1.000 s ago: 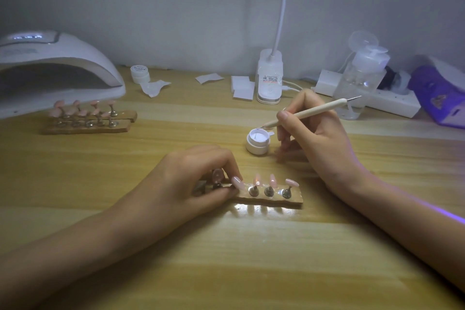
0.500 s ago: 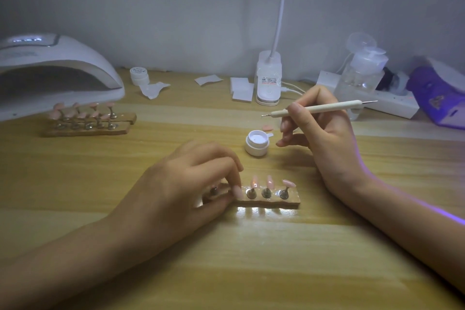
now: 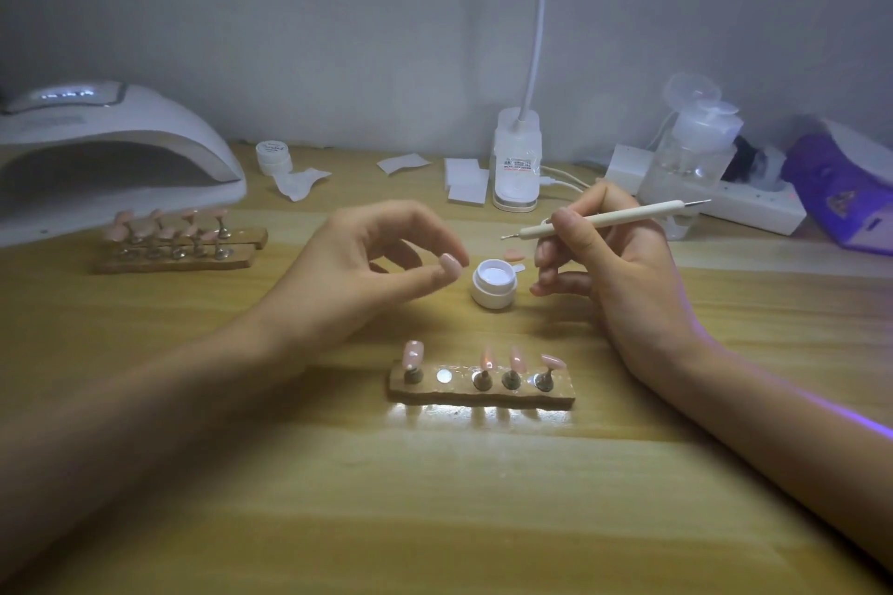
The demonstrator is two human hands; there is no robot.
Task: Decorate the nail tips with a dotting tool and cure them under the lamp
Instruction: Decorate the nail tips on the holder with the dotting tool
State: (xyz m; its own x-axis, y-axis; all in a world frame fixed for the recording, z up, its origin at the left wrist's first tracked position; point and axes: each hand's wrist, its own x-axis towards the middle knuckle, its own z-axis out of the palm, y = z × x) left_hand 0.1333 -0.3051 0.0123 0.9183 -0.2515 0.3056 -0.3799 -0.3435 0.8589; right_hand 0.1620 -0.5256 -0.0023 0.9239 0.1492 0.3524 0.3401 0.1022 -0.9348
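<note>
My left hand (image 3: 367, 266) pinches 1 pink nail tip (image 3: 450, 265), just left of the open gel pot (image 3: 494, 285). My right hand (image 3: 613, 266) grips the dotting tool (image 3: 609, 218), lying crosswise above the pot, ball end aimed left at that tip, so I'd guess the right does the reaching.

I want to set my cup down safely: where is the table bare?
Bare wood: in front of the near holder, between the forearms, and in front of the far holders at left. The back edge, curing lamp to power strip, is crowded.
</note>
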